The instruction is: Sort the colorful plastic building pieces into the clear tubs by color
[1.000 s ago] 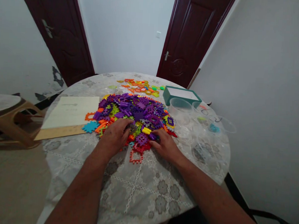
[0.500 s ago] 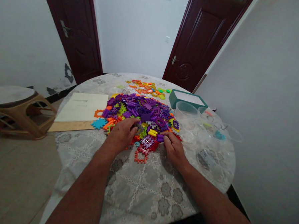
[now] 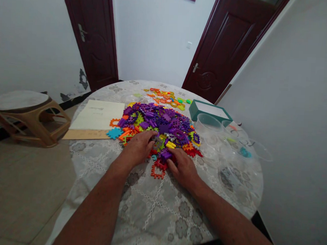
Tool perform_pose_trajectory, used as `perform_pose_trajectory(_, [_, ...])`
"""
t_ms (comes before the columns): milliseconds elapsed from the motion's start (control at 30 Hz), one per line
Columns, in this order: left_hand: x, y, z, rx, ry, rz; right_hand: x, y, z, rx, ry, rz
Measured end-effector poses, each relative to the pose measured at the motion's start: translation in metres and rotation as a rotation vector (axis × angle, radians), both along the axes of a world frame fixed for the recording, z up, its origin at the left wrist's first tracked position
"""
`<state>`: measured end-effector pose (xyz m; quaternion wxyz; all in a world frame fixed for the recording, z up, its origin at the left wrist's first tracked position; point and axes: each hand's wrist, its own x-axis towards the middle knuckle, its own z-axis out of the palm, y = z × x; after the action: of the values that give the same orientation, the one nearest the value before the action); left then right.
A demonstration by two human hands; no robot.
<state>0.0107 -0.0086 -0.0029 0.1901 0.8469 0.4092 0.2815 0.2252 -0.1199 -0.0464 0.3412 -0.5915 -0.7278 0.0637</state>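
The right grip (image 3: 170, 157) is clenched on a purple piece (image 3: 166, 154), which it pinches between thumb and forefinger at the near edge of the pile of plastic pieces (image 3: 163, 122). The left grip (image 3: 148, 142) lies just beside it. Its fingers are bent down onto the pile and touch a grey piece (image 3: 158, 140), but I cannot tell if they grasp it or only press on it.

Directly under the two grips, on the side toward the person, an orange open square piece (image 3: 157, 171) lies on the table (image 3: 153, 209), touching the pile's edge. A yellow piece (image 3: 170, 144) lies just beyond the right grip. The pile, mostly purple, spreads away from both grips.

To the outside of the left grip there is a blue piece (image 3: 114, 133), and further out a white sheet (image 3: 98, 113) on a wooden board (image 3: 86, 134). To the outside of the right grip stand several clear plastic cups (image 3: 207, 123), and behind them a teal box (image 3: 210, 111). Far beyond the pile lies a smaller heap of orange and green pieces (image 3: 165, 96). Well apart from the left grip, a wooden stool (image 3: 27, 115) stands on the floor.
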Motion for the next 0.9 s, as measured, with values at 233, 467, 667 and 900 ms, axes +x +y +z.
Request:
perform_pose_trajectory(233, [0.000,0.000,0.000,-0.023,0.031,0.008,0.000,0.000,-0.001,0.023,0.018,0.005])
perform_pose_trajectory(467, [-0.006,-0.010,0.005,-0.072,0.020,-0.203,0.001,0.001,0.001,-0.015,0.122,-0.034])
perform_pose_trajectory(667, [0.002,-0.020,0.005,-0.100,0.112,-0.226,0.002,0.002,0.000,-0.004,0.126,-0.047])
perform_pose_trajectory(900, [0.009,-0.021,0.006,-0.057,0.114,-0.249,0.002,0.002,0.005,0.032,0.155,-0.026])
